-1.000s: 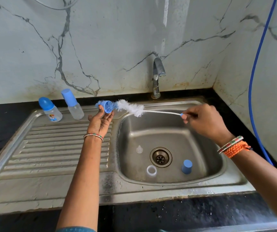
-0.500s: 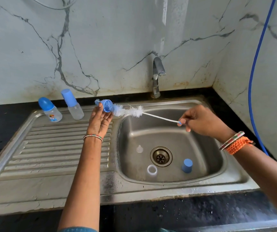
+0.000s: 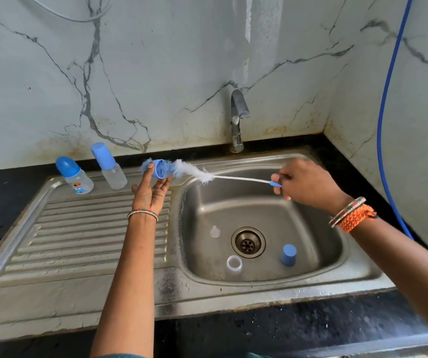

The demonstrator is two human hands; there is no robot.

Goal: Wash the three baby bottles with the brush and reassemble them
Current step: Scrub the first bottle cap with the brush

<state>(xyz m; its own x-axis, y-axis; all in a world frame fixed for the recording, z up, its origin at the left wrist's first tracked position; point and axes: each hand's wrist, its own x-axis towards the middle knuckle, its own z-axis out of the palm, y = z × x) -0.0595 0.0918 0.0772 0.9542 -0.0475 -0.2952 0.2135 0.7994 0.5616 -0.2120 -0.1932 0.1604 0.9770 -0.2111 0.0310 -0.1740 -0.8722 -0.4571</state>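
Head view, blue ring [image 3: 160, 168], white brush [image 3: 193, 171] apparently threaded through

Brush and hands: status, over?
Left hand pinches blue ring; right hand grips brush, bristles through ring. Nipple, cap, white ring lie in sink. Nothing blocking.

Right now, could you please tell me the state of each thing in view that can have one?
Left hand: pinches the blue ring.
Blue ring: held up, brush head pushed through it.
Brush: bristles in the ring.
Right hand: grips the brush handle.
Round-capped bottle: capped, upright on the drainboard.
Flat-capped bottle: capped, upright.
Blue cap: loose in the basin.
Clear ring: loose in the basin.
Teat: loose in the basin.
Tap: no water running.
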